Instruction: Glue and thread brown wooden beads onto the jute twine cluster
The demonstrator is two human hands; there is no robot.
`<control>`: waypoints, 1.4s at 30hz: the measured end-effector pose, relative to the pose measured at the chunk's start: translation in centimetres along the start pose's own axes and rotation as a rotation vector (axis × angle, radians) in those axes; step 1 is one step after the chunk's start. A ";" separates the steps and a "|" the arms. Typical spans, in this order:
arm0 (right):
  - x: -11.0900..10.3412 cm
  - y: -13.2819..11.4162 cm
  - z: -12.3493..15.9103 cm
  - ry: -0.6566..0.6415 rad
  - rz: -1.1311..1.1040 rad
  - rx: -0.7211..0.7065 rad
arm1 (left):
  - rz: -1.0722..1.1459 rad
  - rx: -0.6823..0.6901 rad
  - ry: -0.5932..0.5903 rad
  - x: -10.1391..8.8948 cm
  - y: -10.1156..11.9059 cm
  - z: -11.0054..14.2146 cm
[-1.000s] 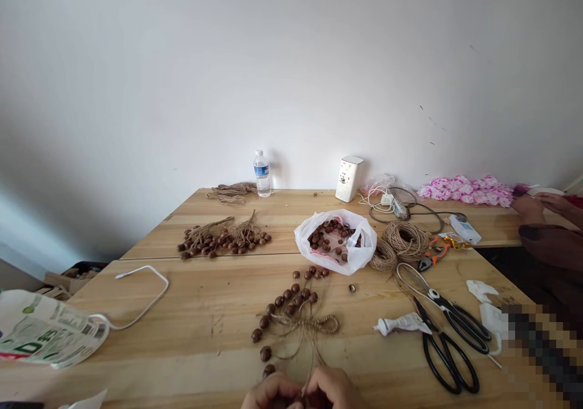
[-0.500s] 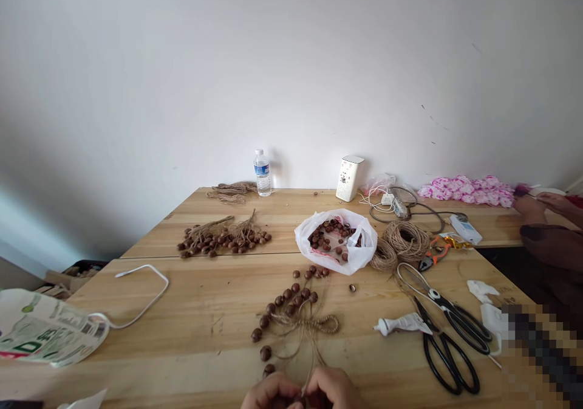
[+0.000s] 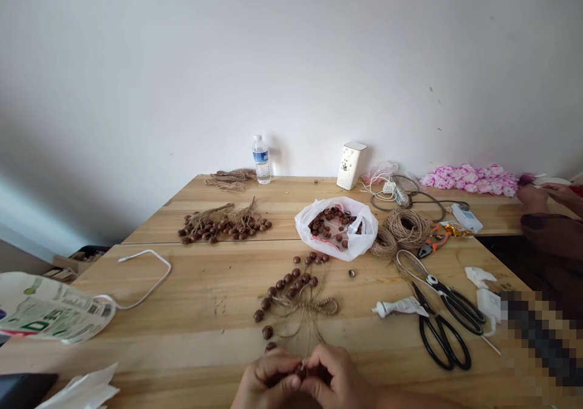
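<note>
At the near edge of the table, my left hand [image 3: 268, 380] and my right hand [image 3: 331, 374] meet with fingertips pinched together. Between them is a brown nut-like ball [image 3: 300, 370], mostly hidden by the fingers, with a strand of twine [image 3: 306, 342] running up from it. That strand leads to a twine bundle [image 3: 314, 305] with a corded loop at its right. Several similar brown balls [image 3: 288, 279] hang on its other strands, fanned out on the wood just beyond my hands.
A white plastic bag [image 3: 334, 252] holds loose brown balls. Finished-looking clusters [image 3: 225, 226] lie behind left. Twine coils [image 3: 407, 229], pliers [image 3: 432, 244], two scissors [image 3: 444, 341] and a glue tube [image 3: 401, 307] lie right. A bottle [image 3: 261, 161] stands at the back. Another person's arm [image 3: 535, 199] reaches in at far right.
The view has tipped down slightly, so my hands and the near table show more. My fingers stay together, and the brown ball between them now shows.
</note>
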State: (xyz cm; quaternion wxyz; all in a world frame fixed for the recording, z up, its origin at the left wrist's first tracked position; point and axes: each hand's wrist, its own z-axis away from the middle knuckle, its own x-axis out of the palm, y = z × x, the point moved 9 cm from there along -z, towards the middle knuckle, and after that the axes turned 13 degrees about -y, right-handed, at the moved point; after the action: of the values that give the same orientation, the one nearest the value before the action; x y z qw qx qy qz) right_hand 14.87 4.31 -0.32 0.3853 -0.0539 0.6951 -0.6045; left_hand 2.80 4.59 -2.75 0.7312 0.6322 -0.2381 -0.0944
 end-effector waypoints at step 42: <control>-0.5 -2.1 -0.4 0.018 -0.056 -0.131 | 0.081 -0.201 -0.002 0.6 -1.1 0.4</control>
State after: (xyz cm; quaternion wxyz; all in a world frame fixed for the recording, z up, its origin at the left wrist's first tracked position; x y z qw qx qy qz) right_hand 14.19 4.40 1.74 0.3575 -0.0930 0.7348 -0.5689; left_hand 3.29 3.77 -3.63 0.7941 0.5453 -0.2535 -0.0886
